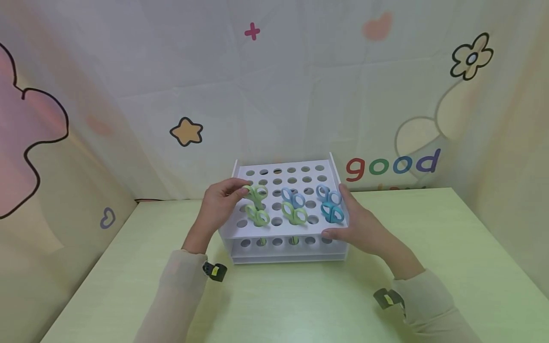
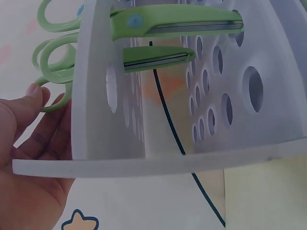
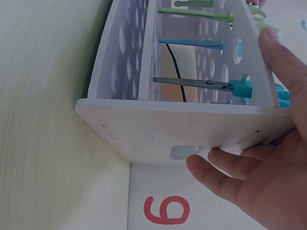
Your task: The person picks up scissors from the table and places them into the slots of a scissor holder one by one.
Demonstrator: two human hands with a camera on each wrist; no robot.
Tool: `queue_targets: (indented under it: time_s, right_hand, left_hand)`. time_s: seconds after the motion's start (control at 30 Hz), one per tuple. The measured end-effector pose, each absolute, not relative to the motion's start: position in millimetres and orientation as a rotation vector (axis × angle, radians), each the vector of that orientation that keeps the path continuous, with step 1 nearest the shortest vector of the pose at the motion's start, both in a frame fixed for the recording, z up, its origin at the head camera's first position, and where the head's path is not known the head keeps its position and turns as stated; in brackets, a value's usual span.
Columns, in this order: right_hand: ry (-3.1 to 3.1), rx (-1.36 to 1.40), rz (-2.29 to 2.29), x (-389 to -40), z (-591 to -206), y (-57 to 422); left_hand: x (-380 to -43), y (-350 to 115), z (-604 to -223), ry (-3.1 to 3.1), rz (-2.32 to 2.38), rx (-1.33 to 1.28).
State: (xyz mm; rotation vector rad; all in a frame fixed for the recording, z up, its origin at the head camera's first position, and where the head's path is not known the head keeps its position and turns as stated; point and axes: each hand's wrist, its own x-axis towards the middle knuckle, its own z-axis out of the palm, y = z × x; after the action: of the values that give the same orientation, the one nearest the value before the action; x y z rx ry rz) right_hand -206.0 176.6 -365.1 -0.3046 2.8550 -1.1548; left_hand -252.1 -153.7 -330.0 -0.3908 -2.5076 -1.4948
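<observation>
A white rack (image 1: 278,231) with rows of round holes stands on the table, several pairs of small scissors upright in it. My left hand (image 1: 219,202) pinches a handle ring of the rear light-green scissors (image 1: 259,196) at the rack's left. Their blades sit inside the rack, as seen from the left wrist. In front of them are other green scissors (image 1: 257,216); a third green pair (image 1: 295,214) stands mid-rack before blue scissors (image 1: 293,197). My right hand (image 1: 364,228) holds the rack's right side, near light-blue scissors (image 1: 328,194) and teal scissors (image 1: 332,213).
The pale wood-grain table (image 1: 274,300) extends to both sides and in front of the rack. Close behind it hangs a printed cloth (image 1: 274,105). A dark line is seen through the rack in the left wrist view.
</observation>
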Motion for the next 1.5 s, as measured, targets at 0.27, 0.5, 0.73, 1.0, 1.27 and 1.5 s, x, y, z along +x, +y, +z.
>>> queue_targets:
  time_s: [0.27,0.5,0.73,1.0,1.27,1.5]
  right_hand:
    - [2.852,-0.296,-1.151,-206.5,-365.2,176.2]
    - [2.856,-0.303,-1.154,-206.6,-365.7,176.7]
    - [2.853,-0.304,-1.162,-205.5,-366.1,176.8]
    - [2.851,-0.309,-1.165,-205.7,-365.4,176.2]
    - [2.848,-0.3,-1.163,-205.0,-364.8,175.7]
    - [2.839,-0.311,-1.168,-202.8,-361.8,175.5]
  left_hand:
    - [-251.3,-149.4,-330.7,-2.587,-1.392,-0.367]
    - [-250.1,-147.8,-331.5,-2.647,-1.276,-0.383]
    - [-249.8,-147.3,-334.0,-2.699,-1.159,-0.405]
    - [-250.3,-148.4,-335.7,-2.715,-1.043,-0.465]
    - [-250.8,-149.5,-335.8,-2.71,-1.028,-0.5]
    - [-250.1,-153.1,-339.5,-2.662,-1.052,-0.531]
